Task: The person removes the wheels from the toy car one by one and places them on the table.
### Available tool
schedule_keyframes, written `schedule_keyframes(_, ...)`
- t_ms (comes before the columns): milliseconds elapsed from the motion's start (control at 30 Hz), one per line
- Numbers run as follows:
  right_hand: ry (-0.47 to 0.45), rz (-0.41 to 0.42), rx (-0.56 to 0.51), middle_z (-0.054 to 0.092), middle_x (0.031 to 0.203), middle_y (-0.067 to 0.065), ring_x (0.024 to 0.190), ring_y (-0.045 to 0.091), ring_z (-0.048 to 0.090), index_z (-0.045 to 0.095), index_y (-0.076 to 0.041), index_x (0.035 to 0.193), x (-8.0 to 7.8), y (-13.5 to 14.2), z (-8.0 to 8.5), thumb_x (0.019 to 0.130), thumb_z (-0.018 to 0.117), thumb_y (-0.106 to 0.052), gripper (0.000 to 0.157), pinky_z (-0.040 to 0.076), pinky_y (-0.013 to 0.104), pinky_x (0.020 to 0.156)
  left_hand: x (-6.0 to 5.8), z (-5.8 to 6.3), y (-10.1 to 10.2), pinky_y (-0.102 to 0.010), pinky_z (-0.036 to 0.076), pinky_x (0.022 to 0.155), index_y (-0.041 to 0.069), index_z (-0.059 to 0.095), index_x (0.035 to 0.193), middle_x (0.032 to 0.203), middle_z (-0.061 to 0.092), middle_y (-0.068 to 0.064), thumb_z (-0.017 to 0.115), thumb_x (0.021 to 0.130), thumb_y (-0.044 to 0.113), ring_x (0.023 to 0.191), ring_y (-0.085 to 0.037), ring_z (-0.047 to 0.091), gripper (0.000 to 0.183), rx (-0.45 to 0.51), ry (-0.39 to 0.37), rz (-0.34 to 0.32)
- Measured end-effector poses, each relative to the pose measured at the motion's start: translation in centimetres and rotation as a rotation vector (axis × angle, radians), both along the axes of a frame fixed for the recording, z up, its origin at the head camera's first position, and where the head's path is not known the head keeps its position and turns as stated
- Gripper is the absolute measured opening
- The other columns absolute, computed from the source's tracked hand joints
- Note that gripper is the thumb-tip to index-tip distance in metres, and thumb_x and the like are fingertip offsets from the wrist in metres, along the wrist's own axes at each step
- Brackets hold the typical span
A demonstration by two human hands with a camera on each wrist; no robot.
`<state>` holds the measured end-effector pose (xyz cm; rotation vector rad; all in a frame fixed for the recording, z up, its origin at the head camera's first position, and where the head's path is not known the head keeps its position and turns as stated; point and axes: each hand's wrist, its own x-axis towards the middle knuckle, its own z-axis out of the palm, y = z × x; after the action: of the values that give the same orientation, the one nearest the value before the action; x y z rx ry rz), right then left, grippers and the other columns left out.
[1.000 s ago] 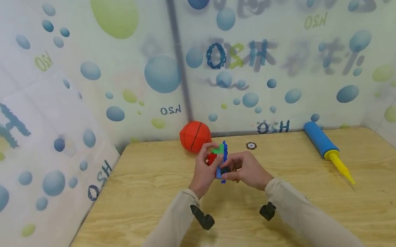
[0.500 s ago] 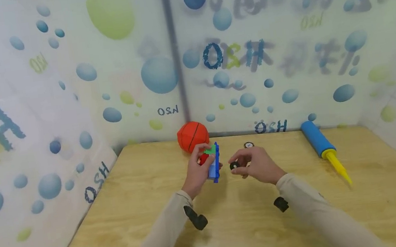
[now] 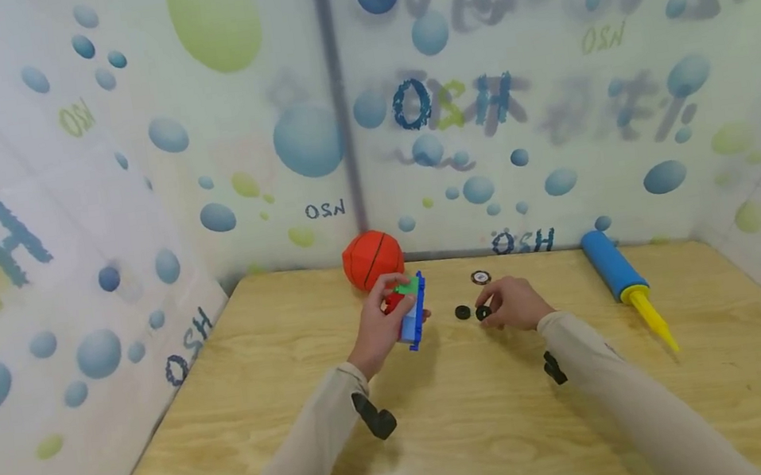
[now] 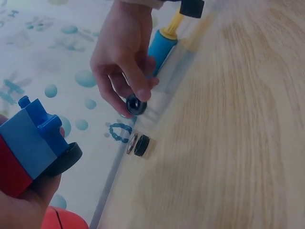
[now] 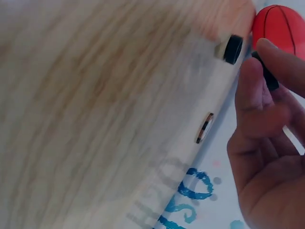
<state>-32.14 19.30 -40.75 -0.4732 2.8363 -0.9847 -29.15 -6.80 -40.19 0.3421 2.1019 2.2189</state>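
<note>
l hand grips the block toy, red, green & blue pcs, fingers curled round it, thumb on the side facing the head cam; toy's up off the tabletop, left of centre. l wrist view shows a dark round pc at the toy's edge. r hand pinches a black ring btwn thumb & fingers, well apart from the toy; can't tell if ring touches the wood. other ring sits on the tabletop just left of it, btwn toy & r hand. round chip, dark rim w/ pale centre, lies flat a bit farther back. red ball w/ black lines at back edge, behind l hand. blue pump w/ yellow nozzle lies far r.
</note>
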Motion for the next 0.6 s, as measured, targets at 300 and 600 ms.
schedule_keyframes(300,-0.073,-0.062,0.095,0.076,0.094,0.014,0.07,0.019,0.068,0.076,-0.005,0.108,-2.6,0.1,-1.2,0.082,0.081,-0.013,0.028,0.058,0.04,0.08,-0.3,0.3,0.2,-0.045,0.062,0.079,0.016,0.049,0.131,0.133,0.047,-0.021,0.056,0.103,0.014,0.094,-0.028,0.076,0.029,-0.015,0.009,-0.018)
schedule_keyframes(600,-0.075,-0.088,0.195,0.065,0.134,0.02,0.115,0.039,0.064,0.076,-0.01,0.114,-3.2,-0.4,-1.7,0.084,0.079,-0.016,0.031,0.055,0.048,0.093,-0.6,0.4,0.1,-0.042,0.063,0.073,0.018,0.05,0.129,0.131,0.053,-0.02,0.057,0.102,0.016,0.091,-0.025,0.075,0.027,-0.069,0.024,-0.024)
